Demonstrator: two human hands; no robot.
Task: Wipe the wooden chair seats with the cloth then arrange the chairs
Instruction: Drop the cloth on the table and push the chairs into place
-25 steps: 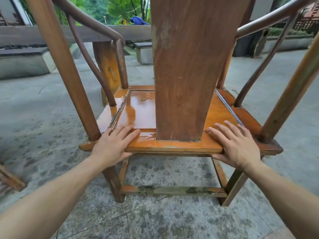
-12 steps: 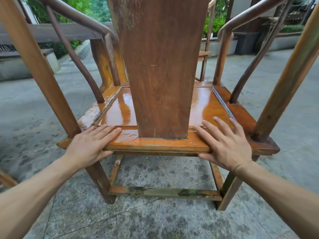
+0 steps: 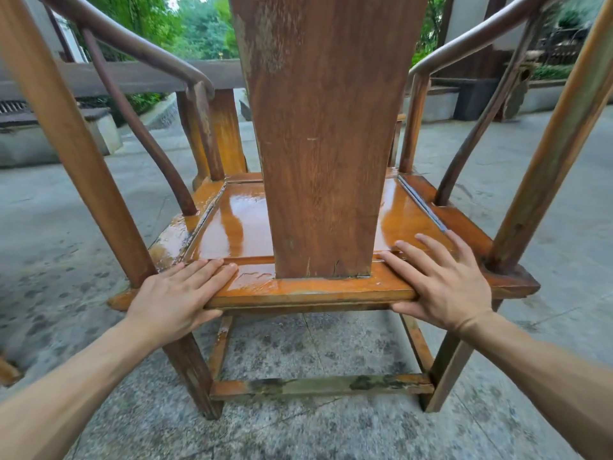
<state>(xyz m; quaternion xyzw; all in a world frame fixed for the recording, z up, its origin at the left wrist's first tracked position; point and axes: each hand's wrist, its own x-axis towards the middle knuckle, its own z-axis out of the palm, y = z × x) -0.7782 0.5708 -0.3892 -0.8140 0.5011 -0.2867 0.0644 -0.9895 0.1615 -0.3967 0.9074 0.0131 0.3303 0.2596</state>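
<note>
Head cam: both hands, left (image 3: 172,302) & right (image 3: 442,287), clamp chair seat (image 3: 238,224) rear rail.

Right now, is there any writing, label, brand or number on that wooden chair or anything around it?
None: the wooden chair, its wet seat and the paving show no words, labels or numbers. Background structures are too blurred to show any.

Grey stone paving (image 3: 298,429) is spreading out underfoot, mottled with dark patches. Green trees (image 3: 199,31) are showing beyond a long dark beam (image 3: 139,76), a low concrete block (image 3: 49,144) is sitting off left, a dark pillar (image 3: 474,94) standing right.
</note>
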